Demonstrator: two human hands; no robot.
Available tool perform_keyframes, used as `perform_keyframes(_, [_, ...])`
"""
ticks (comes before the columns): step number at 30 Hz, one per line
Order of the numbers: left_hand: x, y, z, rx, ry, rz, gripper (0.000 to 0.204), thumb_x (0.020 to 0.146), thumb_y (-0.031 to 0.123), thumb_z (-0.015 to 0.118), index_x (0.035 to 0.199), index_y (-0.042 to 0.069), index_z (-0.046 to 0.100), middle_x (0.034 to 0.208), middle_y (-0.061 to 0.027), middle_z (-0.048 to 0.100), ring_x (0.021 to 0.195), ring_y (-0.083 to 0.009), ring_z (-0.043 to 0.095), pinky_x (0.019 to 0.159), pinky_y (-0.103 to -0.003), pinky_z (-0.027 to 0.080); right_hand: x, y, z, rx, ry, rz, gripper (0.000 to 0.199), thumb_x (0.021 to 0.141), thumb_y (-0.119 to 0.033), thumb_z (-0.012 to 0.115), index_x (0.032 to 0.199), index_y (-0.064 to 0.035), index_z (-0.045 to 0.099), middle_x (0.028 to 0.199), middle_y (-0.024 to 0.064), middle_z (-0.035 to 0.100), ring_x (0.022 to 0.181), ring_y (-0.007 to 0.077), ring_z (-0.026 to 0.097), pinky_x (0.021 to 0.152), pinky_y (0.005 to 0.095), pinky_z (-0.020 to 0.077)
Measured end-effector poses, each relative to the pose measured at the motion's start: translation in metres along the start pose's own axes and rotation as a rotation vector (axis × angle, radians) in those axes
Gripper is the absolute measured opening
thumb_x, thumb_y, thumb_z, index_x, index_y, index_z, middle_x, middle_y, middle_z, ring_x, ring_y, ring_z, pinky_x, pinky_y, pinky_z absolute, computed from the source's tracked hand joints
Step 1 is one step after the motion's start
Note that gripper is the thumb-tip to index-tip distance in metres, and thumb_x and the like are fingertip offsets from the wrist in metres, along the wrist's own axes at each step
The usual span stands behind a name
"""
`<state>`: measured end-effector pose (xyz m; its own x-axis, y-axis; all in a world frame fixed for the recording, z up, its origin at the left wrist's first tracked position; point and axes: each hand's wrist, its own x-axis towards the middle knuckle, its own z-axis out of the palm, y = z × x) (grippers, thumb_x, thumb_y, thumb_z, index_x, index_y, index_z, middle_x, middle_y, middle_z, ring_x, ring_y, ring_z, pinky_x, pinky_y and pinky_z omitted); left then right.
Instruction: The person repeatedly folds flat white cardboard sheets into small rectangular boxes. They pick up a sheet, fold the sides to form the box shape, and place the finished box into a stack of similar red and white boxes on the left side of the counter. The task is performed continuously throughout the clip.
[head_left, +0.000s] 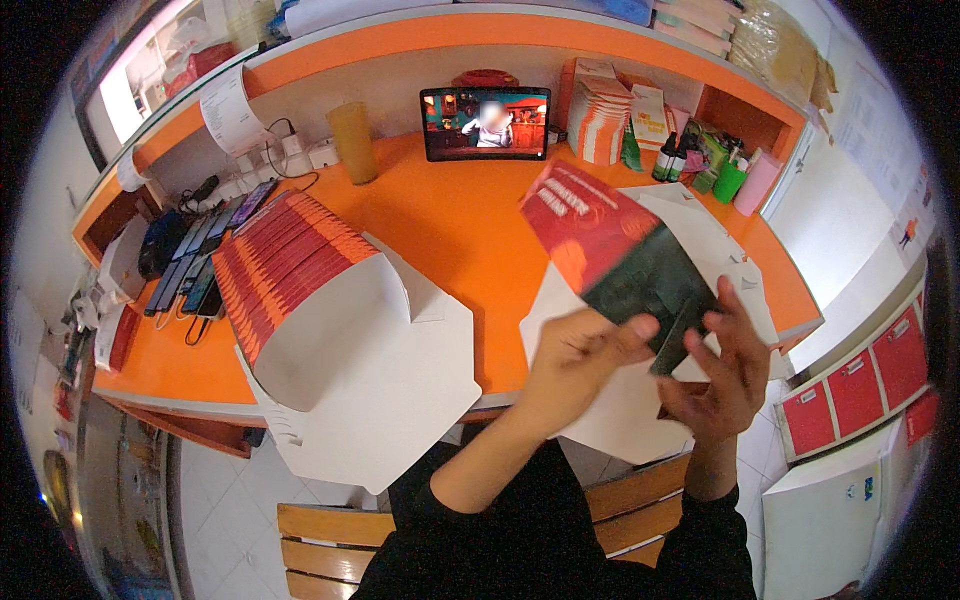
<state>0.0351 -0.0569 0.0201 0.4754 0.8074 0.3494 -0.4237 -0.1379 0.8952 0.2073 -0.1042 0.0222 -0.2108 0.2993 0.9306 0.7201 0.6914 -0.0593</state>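
Phones (pixel 187 245): dark, in a row on the left of the orange desk (pixel 430 215). Stack (pixel 290 265): nested cartons, red and orange edges outward, white flaps spread toward the person and over the desk's near edge. Cup (pixel 352 145): amber, upright, toward the back. Tablet (pixel 487 125): standing at the back, screen lit, facing the person. Left grip (pixel 575 365): closed on the carton's near end, thumb on the dark face. Carton (pixel 610 235): one, red with a dark green end, held above the desk, right of centre; long axis slanting from upper left to lower right; red end pointing away and to the left, dark end toward the person and the right. White boards (pixel 630 420): beneath carton and hands, overhanging the near edge. Bottles (pixel 668 160): small, dark, upright, at the back right. Right grip (pixel 722 390): fingers spread and curved at the carton's dark flap, blurred; whether they pinch it cannot be told. Green cup (pixel 730 182): holding pens. Pink cylinder (pixel 758 182): beside the green cup.
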Motion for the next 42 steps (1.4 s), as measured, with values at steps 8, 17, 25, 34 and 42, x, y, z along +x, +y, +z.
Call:
perform_keyframes(8, [-0.001,-0.003,0.008,-0.202,0.148,0.065,0.026,0.097,0.022,0.06,0.098,-0.003,0.066,0.084,0.0014,0.065,0.081,-0.0051,0.058,0.073,-0.023,0.052,0.001,0.007,-0.005,0.155,-0.063,-0.024,0.033,0.062,-0.011,0.086,0.087,-0.0003,0.068,0.102,0.0136,0.068,0.115,0.0465,0.056,0.1,0.0642,0.0419])
perform_keyframes(17, [-0.001,-0.021,0.031,0.577,-0.137,0.501,0.034,0.091,0.01,0.061,0.12,-0.006,0.055,0.11,-0.0233,0.06,0.098,-0.0307,0.064,0.082,-0.037,0.053,-0.019,0.016,-0.019,0.082,0.053,0.486,0.068,0.063,-0.043,0.087,0.112,-0.0022,0.063,0.104,0.0117,0.064,0.109,0.0334,0.061,0.094,0.0488,0.0516])
perform_keyframes(25, [-0.016,-0.013,0.045,1.133,-0.325,0.684,0.054,0.093,0.028,0.053,0.138,0.001,0.041,0.142,-0.0171,0.044,0.131,-0.0312,0.044,0.11,-0.045,0.035,-0.01,0.007,-0.04,-0.002,-0.043,0.463,0.095,0.059,-0.011,0.086,0.14,-0.0095,0.038,0.14,0.0137,0.044,0.127,0.0275,0.046,0.104,0.0398,0.0426])
perform_keyframes(34, [-0.154,0.116,-0.076,1.238,0.674,0.406,0.023,0.079,0.008,0.073,0.099,0.001,0.064,0.095,-0.0129,0.068,0.086,-0.0223,0.066,0.073,-0.031,0.05,0.045,0.026,0.025,0.536,-0.381,0.65,0.075,0.074,0.004,0.063,0.142,-0.0071,0.034,0.141,0.0105,0.042,0.127,0.0226,0.045,0.104,0.0353,0.0403])
perform_keyframes(42, [-0.132,0.138,-0.219,1.45,0.68,0.544,0.028,0.098,0.014,0.048,0.119,0.002,0.062,0.125,-0.0142,0.061,0.125,-0.0292,0.049,0.109,-0.041,0.032,0.056,-0.027,0.144,0.653,-0.751,0.676,0.061,0.086,0.005,0.052,0.142,-0.0074,0.033,0.141,0.0195,0.044,0.126,0.0302,0.047,0.108,0.0411,0.0364])
